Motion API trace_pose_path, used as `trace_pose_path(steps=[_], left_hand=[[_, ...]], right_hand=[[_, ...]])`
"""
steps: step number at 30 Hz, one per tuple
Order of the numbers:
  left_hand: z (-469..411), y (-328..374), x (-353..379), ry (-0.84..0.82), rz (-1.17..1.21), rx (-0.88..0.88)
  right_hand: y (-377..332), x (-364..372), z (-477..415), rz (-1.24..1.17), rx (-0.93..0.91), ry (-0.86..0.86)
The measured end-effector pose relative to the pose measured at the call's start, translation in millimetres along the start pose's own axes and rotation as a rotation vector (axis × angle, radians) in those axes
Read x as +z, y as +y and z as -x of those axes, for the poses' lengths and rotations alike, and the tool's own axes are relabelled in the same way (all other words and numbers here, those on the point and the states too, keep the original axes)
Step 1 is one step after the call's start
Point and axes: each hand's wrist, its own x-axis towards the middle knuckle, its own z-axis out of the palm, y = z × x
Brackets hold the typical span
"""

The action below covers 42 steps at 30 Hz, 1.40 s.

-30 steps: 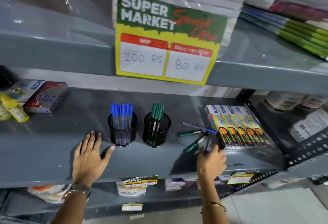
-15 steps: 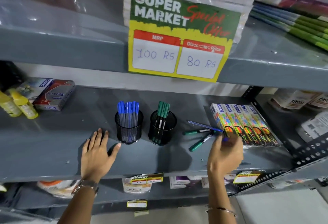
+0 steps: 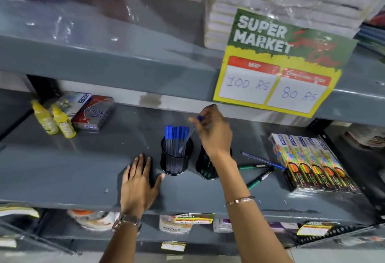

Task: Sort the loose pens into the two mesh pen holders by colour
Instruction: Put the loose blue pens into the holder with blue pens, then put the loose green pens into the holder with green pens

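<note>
Two black mesh pen holders stand side by side on the grey shelf. The left holder (image 3: 176, 162) has several blue-capped pens in it. The right holder (image 3: 205, 169) has green pens and is partly hidden behind my right wrist. My right hand (image 3: 214, 133) pinches a blue pen (image 3: 188, 137) by its cap end, the tip slanting down into the left holder's mouth. My left hand (image 3: 138, 183) lies flat on the shelf, thumb touching the left holder's base. One loose blue pen (image 3: 263, 161) and two green pens (image 3: 255, 166) (image 3: 259, 179) lie right of the holders.
Packs of colourful marker boxes (image 3: 312, 164) lie at the right next to the loose pens. Two yellow bottles (image 3: 54, 121) and small boxes (image 3: 93, 112) stand at the back left. A price sign (image 3: 277, 71) hangs from the shelf above.
My right hand picked a blue pen from the loose pile at the right and carried it left and up over the blue holder. The camera view shifted left. My left hand stayed by the holder.
</note>
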Motion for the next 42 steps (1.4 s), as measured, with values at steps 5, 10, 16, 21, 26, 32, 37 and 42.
trace_pose_path(steps=[5, 10, 16, 21, 26, 32, 37, 42], left_hand=[[-1, 0, 2, -0.003, -0.001, -0.006], [0, 0, 3, 0.003, -0.023, -0.007], [-1, 0, 4, 0.009, -0.068, 0.002], [0, 3, 3, 0.016, -0.070, 0.006], [2, 6, 0, 0.032, -0.051, -0.007], [3, 9, -1, 0.045, -0.047, -0.010], [2, 7, 1, 0.036, -0.059, -0.004], [0, 4, 5, 0.030, -0.066, -0.014]], right_hand=[[17, 40, 12, 0.128, -0.002, -0.213], [21, 55, 17, 0.210, -0.050, -0.227], [33, 35, 26, 0.199, -0.020, -0.135], [110, -45, 36, 0.291, 0.279, 0.254], [190, -106, 48, 0.539, 0.568, 0.049], [216, -116, 45, 0.673, 0.526, -0.077], [218, -116, 47, 0.677, 0.499, -0.081], [209, -117, 54, 0.420, 0.370, -0.003]])
